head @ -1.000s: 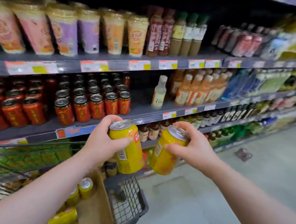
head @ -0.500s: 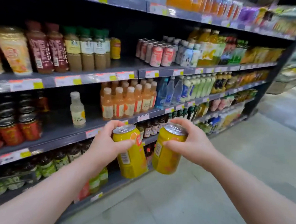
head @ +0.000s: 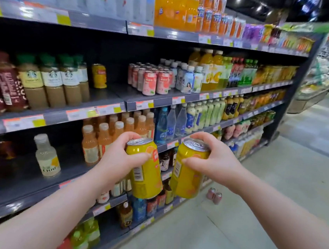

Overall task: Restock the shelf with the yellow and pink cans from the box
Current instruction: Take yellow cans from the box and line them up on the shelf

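Gripping glossy cylindrical yellow cans [head: 148,175] [head: 186,176], both hands [head: 119,158] [head: 216,162] curled.

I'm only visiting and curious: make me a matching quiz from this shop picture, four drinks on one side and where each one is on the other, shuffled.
Drinks
1. pair of yellow cans
2. pair of pink cans
3. pale white-capped bottle
4. single yellow can

Places
A. on the floor
B. beside the coffee bottles
C. one in the left hand, one in the right hand
D. alone on a lower shelf

Pairs: 1-C, 2-A, 3-D, 4-B
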`<action>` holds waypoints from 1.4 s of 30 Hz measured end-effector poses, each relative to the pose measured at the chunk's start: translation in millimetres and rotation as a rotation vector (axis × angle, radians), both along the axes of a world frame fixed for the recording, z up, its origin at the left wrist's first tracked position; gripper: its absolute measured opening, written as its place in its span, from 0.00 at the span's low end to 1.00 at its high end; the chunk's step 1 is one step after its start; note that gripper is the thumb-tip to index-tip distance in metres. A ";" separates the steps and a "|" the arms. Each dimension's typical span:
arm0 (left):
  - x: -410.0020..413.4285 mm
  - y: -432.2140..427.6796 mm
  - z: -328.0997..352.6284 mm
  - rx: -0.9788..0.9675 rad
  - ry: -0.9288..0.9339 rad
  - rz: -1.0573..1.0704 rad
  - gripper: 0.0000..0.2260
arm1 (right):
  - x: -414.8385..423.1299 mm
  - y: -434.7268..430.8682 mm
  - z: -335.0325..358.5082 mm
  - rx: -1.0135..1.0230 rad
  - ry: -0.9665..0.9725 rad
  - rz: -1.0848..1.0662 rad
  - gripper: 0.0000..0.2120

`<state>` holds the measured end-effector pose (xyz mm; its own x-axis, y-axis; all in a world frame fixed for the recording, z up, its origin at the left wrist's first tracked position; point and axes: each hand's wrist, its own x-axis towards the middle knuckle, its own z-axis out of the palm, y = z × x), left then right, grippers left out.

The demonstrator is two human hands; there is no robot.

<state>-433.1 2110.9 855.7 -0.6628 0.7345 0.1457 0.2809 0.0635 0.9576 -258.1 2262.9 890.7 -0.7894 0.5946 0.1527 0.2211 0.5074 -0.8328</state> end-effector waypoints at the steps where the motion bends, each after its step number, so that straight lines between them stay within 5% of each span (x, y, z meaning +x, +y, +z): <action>1: -9.7 10.3 0.4 0.006 -0.001 0.001 0.16 | -9.0 10.8 1.3 0.010 0.002 0.004 0.27; 22: -245.8 102.8 63.5 0.154 0.118 0.393 0.17 | -338.5 161.8 73.2 0.195 0.134 0.270 0.25; 34: -291.1 146.5 69.3 0.103 0.176 0.636 0.20 | -510.7 217.4 88.9 0.347 -0.025 0.534 0.38; 42: -317.3 180.4 62.1 0.060 0.178 0.776 0.25 | -591.2 251.8 83.3 0.488 -0.183 0.730 0.29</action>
